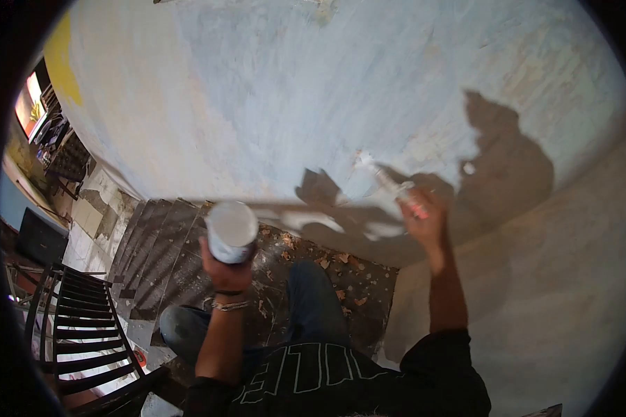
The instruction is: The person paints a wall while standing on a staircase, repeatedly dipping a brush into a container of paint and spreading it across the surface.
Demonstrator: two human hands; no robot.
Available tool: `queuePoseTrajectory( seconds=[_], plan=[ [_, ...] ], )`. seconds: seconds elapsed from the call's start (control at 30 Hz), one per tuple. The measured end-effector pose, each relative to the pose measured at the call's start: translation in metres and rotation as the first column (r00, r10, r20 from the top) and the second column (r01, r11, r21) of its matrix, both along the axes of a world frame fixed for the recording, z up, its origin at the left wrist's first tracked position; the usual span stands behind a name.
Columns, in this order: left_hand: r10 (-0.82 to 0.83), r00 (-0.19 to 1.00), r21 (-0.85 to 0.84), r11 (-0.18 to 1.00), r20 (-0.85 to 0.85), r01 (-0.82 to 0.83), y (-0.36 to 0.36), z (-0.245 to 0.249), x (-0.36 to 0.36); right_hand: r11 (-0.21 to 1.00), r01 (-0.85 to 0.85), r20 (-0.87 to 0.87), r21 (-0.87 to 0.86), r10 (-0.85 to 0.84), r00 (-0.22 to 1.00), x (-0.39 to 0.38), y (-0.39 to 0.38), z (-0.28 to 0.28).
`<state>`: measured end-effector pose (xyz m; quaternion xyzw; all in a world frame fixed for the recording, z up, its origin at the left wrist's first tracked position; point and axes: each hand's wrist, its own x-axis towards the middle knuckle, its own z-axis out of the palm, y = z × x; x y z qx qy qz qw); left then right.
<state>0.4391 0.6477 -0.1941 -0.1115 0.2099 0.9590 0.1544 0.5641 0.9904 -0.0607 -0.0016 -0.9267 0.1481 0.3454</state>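
My left hand point(228, 274) is wrapped round a pale container point(232, 233), held upright below the wall, its round top whitish. What is inside cannot be made out. My right hand point(426, 217) grips a brush-like tool point(391, 183) with a reddish handle. The tool's whitish tip touches or nearly touches the wall point(257, 104), which is patchy pale blue and cream. Motion blurs the tool slightly. Shadows of the arm and tool fall on the wall to the right.
Dark boards or steps point(167, 243) with flakes of debris point(351, 263) lie under the wall. A dark slatted wooden chair point(94, 333) stands at lower left. Another wall point(535, 299) rises at right. Beyond the left edge are a black object point(42, 236) and a cluttered shelf.
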Motion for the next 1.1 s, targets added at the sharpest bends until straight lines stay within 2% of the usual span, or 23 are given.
queuePoseTrajectory(
  seconds=[0.03, 0.1, 0.17, 0.2, 0.23, 0.27, 0.3, 0.37, 0.43, 0.47, 0.53, 0.57, 0.6, 0.67, 0.77, 0.9, 0.93, 0.97, 1.03, 1.1],
  plan=[
    [0.044, 0.998, -0.014, 0.999, -0.044, -0.044, -0.014, 0.004, -0.004, 0.999, 0.030, -0.022, 0.032, -0.030, 0.999, 0.004, 0.002, 0.028],
    [0.156, 0.977, 0.021, 0.988, -0.147, -0.154, -0.040, 0.004, -0.018, 0.991, -0.008, -0.187, 0.131, 0.033, 0.982, 0.012, 0.005, 0.076],
    [0.171, 0.971, 0.147, 0.978, -0.168, -0.147, -0.072, 0.004, -0.028, 0.991, 0.010, -0.213, 0.134, 0.019, 0.977, 0.022, -0.012, 0.120],
    [0.192, 0.953, 0.159, 0.975, -0.236, -0.157, -0.087, 0.006, -0.031, 0.990, 0.022, -0.227, 0.137, 0.009, 0.974, 0.026, -0.016, 0.131],
    [0.214, 0.929, 0.173, 0.971, -0.301, -0.167, -0.098, 0.012, -0.033, 0.986, -0.018, -0.212, 0.166, 0.054, 0.976, 0.030, -0.014, 0.129],
    [0.379, 0.919, 0.107, 0.923, -0.105, -0.369, -0.105, 0.024, -0.036, 0.979, -0.059, -0.196, 0.194, 0.098, 0.976, 0.035, -0.012, 0.121],
    [0.413, 0.903, 0.088, 0.910, -0.119, -0.405, -0.114, 0.027, -0.038, 0.970, -0.102, -0.177, 0.222, 0.143, 0.974, 0.039, -0.009, 0.110],
    [0.479, 0.864, 0.059, 0.878, -0.154, -0.476, -0.136, 0.025, -0.042, 0.983, -0.128, -0.048, 0.135, 0.136, 0.990, 0.042, -0.003, 0.060],
    [0.546, 0.825, 0.070, 0.837, -0.145, -0.542, -0.144, 0.028, -0.043, 0.983, -0.024, 0.093, 0.180, 0.008, 0.996, 0.036, -0.009, 0.032],
    [0.577, 0.804, 0.072, 0.816, -0.143, -0.573, -0.145, 0.030, -0.043, 0.979, -0.018, 0.031, 0.202, 0.011, 0.999, 0.035, -0.001, 0.033],
    [0.572, 0.810, 0.088, 0.820, -0.131, -0.565, -0.144, 0.034, -0.042, 0.971, 0.003, -0.082, 0.238, 0.017, 0.996, 0.036, 0.026, 0.047],
    [0.570, 0.812, 0.096, 0.822, -0.124, -0.562, -0.143, 0.034, -0.041, 0.974, 0.029, -0.076, 0.224, -0.012, 0.997, 0.042, 0.033, 0.073],
    [0.559, 0.807, 0.098, 0.829, -0.189, -0.551, -0.151, 0.015, -0.048, 0.959, 0.056, -0.076, 0.277, -0.036, 0.996, 0.045, 0.023, 0.112],
    [0.567, 0.807, 0.091, 0.824, -0.165, -0.560, -0.148, 0.018, -0.047, 0.938, 0.123, -0.191, 0.323, -0.062, 0.980, 0.058, 0.009, 0.171],
    [0.569, 0.807, 0.078, 0.822, -0.155, -0.565, -0.143, 0.015, -0.048, 0.933, 0.186, -0.321, 0.309, -0.082, 0.943, 0.071, -0.012, 0.206],
    [0.562, 0.808, 0.074, 0.827, -0.178, -0.558, -0.143, 0.007, -0.050, 0.943, -0.055, -0.053, 0.329, 0.076, 0.996, 0.072, -0.001, 0.141],
    [0.555, 0.811, 0.080, 0.831, -0.184, -0.550, -0.143, 0.007, -0.050, 0.977, -0.004, 0.020, 0.211, 0.000, 1.000, 0.068, -0.009, 0.122],
    [0.544, 0.818, 0.094, 0.839, -0.187, -0.537, -0.142, 0.011, -0.047, 0.970, 0.069, 0.117, 0.233, -0.099, 0.988, 0.064, -0.005, 0.107],
    [0.541, 0.822, 0.100, 0.841, -0.177, -0.531, -0.141, 0.017, -0.045, 0.949, 0.106, 0.005, 0.297, -0.113, 0.994, 0.064, 0.014, 0.112],
    [0.552, 0.821, 0.079, 0.834, -0.143, -0.547, -0.139, 0.021, -0.044, 0.938, 0.092, -0.111, 0.333, -0.057, 0.992, 0.068, 0.017, 0.153]
  ],
)
